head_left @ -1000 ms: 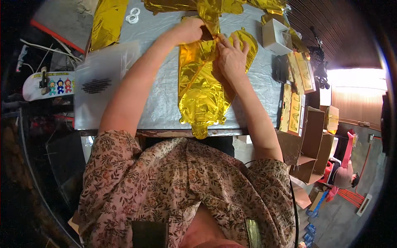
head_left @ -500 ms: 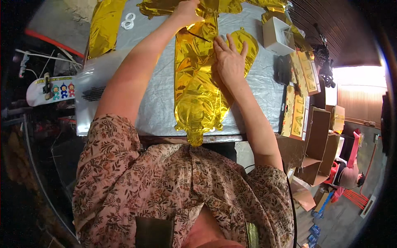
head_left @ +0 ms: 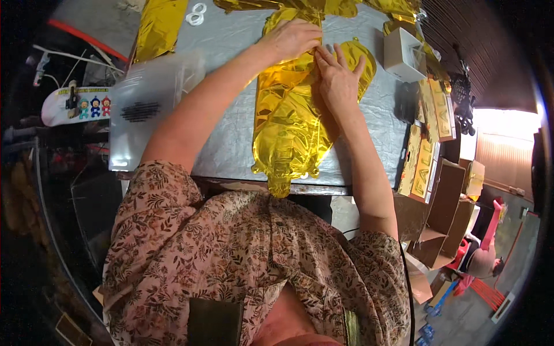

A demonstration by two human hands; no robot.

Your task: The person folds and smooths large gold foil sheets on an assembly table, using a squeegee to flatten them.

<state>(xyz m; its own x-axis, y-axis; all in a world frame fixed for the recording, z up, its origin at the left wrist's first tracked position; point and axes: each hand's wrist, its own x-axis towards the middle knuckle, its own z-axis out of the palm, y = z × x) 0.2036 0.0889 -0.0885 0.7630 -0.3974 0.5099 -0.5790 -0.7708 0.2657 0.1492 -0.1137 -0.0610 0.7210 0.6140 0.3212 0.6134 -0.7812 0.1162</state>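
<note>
A gold foil balloon [head_left: 288, 121], flat and creased, lies lengthwise before me, its narrow tab hanging over the table's near edge. My left hand [head_left: 291, 41] is on its upper part, fingers close together and bent over the foil; the fingertips are partly hidden. Just right of it, my right hand [head_left: 339, 81] rests palm down on the balloon's right side, fingers spread. The fingertips of both hands nearly meet at a fold. A rounded foil lobe sticks out beyond the right fingers.
More gold foil [head_left: 158, 29] lies at the far left and along the far edge. White rings [head_left: 196, 14] sit nearby. Clear plastic bags [head_left: 144, 109] lie at left. At right stand a white box [head_left: 404, 55], printed gold packages [head_left: 418, 161] and cardboard boxes [head_left: 441, 202]. Another person [head_left: 482, 259] is far right.
My left hand has come nearer and to the right, bringing foil over toward the right hand. The right hand stays spread on the balloon. The whole view has shifted slightly.
</note>
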